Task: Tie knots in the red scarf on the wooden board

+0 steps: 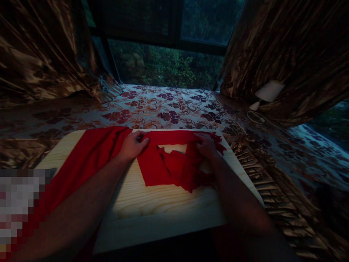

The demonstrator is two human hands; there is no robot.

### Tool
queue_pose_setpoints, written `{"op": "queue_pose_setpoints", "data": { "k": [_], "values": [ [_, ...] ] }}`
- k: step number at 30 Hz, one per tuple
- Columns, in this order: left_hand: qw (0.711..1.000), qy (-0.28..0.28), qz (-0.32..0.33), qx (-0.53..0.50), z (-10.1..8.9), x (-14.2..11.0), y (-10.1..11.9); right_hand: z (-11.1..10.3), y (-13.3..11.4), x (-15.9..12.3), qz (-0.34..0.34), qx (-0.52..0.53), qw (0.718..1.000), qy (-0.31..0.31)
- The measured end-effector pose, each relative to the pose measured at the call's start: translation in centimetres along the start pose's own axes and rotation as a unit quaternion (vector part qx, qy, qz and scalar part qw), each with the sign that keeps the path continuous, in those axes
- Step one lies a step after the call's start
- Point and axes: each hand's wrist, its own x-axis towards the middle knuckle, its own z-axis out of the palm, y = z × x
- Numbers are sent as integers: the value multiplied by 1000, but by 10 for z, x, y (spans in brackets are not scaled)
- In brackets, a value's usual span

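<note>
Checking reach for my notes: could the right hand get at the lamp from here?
Probably not without leaning: the right hand is on the red cloth, and the lamp stands well beyond the table.

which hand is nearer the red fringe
The right hand: its fingers touch the red cloth close beside the fringe, while the left hand touches the cloth farther left, with no fringe beside it.

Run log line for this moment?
left hand: on red cloth | right hand: on red cloth, near fringe | red cloth: folded on wooden tabletop
</note>
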Motion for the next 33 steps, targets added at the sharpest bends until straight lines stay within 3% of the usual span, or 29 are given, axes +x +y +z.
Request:
{"op": "queue_pose_setpoints", "data": {
  "k": [18, 26, 33],
  "values": [
    [1000, -10, 14, 11, 1, 2, -5, 1, 3, 2, 7, 68, 998, 13],
    [986, -53, 145, 71, -2, -6, 4, -3, -4, 0, -3, 64, 998, 6],
    [995, -38, 93, -8, -1, -5, 5, -2, -11, -2, -5, 35, 999, 32]
  ]
}}
